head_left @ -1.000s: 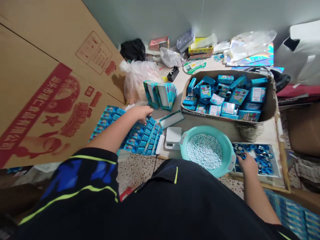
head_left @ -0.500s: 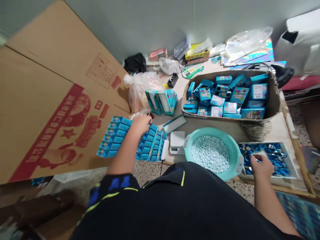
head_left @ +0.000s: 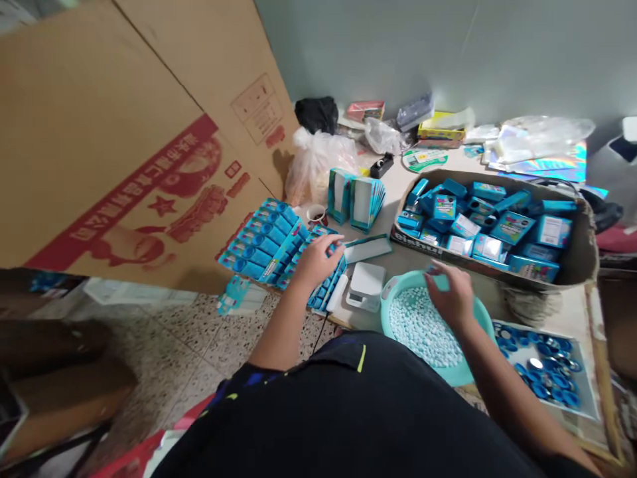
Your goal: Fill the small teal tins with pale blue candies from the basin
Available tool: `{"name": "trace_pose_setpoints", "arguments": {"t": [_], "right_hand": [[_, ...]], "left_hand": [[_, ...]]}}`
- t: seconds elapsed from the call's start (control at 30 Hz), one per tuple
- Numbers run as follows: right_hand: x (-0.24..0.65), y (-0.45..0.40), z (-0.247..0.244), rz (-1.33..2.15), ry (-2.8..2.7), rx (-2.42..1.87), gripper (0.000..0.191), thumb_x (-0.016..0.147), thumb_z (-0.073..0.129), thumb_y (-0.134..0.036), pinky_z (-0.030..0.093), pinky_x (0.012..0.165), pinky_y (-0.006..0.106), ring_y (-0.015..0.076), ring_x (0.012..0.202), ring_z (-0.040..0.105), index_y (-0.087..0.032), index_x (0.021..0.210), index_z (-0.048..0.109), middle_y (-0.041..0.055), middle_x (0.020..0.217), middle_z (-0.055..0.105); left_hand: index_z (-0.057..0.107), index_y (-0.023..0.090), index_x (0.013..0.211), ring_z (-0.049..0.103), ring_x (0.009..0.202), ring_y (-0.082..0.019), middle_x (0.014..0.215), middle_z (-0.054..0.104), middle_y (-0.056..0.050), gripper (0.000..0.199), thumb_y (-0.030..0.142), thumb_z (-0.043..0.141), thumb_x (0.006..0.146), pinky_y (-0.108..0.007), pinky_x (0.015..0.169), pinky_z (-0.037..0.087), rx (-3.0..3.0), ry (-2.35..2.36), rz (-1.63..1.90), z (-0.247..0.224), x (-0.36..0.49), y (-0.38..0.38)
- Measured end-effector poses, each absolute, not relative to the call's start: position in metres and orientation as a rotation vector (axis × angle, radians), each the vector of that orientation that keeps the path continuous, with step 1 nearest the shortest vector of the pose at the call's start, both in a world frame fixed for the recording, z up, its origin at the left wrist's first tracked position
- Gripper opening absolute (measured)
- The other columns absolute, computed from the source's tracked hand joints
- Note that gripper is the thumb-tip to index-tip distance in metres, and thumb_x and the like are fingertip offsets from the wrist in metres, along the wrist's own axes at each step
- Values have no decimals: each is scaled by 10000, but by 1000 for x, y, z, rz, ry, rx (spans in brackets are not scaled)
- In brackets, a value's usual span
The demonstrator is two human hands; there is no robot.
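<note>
My left hand (head_left: 318, 260) is over the right part of the blue flat cartons (head_left: 273, 229), which lie in overlapping rows with round openings. Its fingers are curled together, and whatever they hold is hidden. My right hand (head_left: 452, 292) hangs above the turquoise basin (head_left: 476, 318), thumb and fingertips close together on something small and bluish that is too blurred to name. Small pale blue and white candies (head_left: 423, 328) fill the basin. Right of it, blue round caps (head_left: 547, 368), some with shiny silver faces, lie in a shallow white tray (head_left: 590, 392).
A white scale (head_left: 367, 282) stands left of the basin. Behind lies a cardboard box (head_left: 418, 244) full of small blue boxes (head_left: 512, 227). Folded blue cartons (head_left: 363, 202) stand near a tied plastic bag (head_left: 318, 159). A large brown carton (head_left: 149, 133) rises at left.
My right hand has left the cap tray and moved left over the basin. My left hand has shifted right along the cartons. The view has turned left.
</note>
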State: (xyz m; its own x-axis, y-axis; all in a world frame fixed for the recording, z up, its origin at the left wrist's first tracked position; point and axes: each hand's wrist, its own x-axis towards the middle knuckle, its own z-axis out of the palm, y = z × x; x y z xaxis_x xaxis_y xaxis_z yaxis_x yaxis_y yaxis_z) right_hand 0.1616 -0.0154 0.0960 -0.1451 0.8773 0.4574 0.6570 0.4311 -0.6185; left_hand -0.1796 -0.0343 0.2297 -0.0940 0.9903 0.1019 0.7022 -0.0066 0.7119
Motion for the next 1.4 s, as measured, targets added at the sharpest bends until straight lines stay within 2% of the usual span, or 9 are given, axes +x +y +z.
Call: {"name": "trace_pose_setpoints", "arguments": {"t": [0.17,0.33,0.43,0.6,0.73,0.83,1.13,1.3,1.4], "right_hand": [[-2,43,170,393,-2301,-703,103,959,576,-199,376,930,395,264,1032,629,-207,1012,665,77,999,754],[-67,65,182,422,-2423,-780,102,918,600,-148,316,975,385,261,1067,588,-166,1015,627,100,1010,733],[-69,64,175,432,-2549,-853,161,901,564,-118,300,984,398,277,1066,604,-160,1043,626,98,978,743],[-63,59,174,413,-2619,-948,305,888,478,-77,247,1111,451,287,1155,617,-149,1137,641,137,1120,761],[-64,55,182,343,-2739,-929,324,902,450,-77,212,1169,478,299,1187,610,-131,1152,650,160,1104,757],[-67,54,185,267,-2827,-879,307,907,448,-73,214,1187,473,296,1146,620,-125,1130,652,154,1050,752],[-77,71,172,517,-2644,-863,297,814,473,-67,279,1220,523,294,1106,654,-154,1046,637,128,1015,745],[-29,44,133,900,-1852,-861,389,785,410,-107,485,1133,449,228,1218,658,-224,1111,588,91,1206,720],[49,-9,93,854,-1427,-1121,386,836,426,-177,557,1053,431,214,1143,708,-250,1198,537,97,1235,686]], "left_hand": [[747,145,1126,725,827,-233,994,762,-127,627,696,732,828,-373,739,615,1317,1330,931,214,-205,-4],[686,90,1314,719,818,-231,877,750,-100,490,334,725,891,-379,788,616,1596,1685,855,208,-254,26],[765,111,1188,717,952,-248,1038,756,-132,381,182,751,814,-399,934,588,1724,1746,771,203,-262,36],[813,179,1082,635,1275,-270,1330,698,-112,328,148,760,760,-359,1141,476,1777,1780,703,190,-252,49],[831,178,948,731,1020,-250,1022,800,-73,191,230,743,786,-339,974,570,1660,1773,585,180,-252,58],[823,155,998,735,907,-237,935,805,-74,259,249,748,768,-330,917,581,1572,1793,573,170,-255,61],[767,145,1032,693,1050,-257,1064,772,-83,299,173,751,735,-371,1014,547,1577,1847,720,163,-254,57],[716,165,1064,639,1194,-233,1168,712,-96,220,92,601,891,-411,1108,498,2031,1737,1157,205,-224,-5],[702,211,1027,694,1023,-181,1022,738,-39,204,99,557,935,-334,979,565,2026,1293,1129,196,-200,-71]]}}
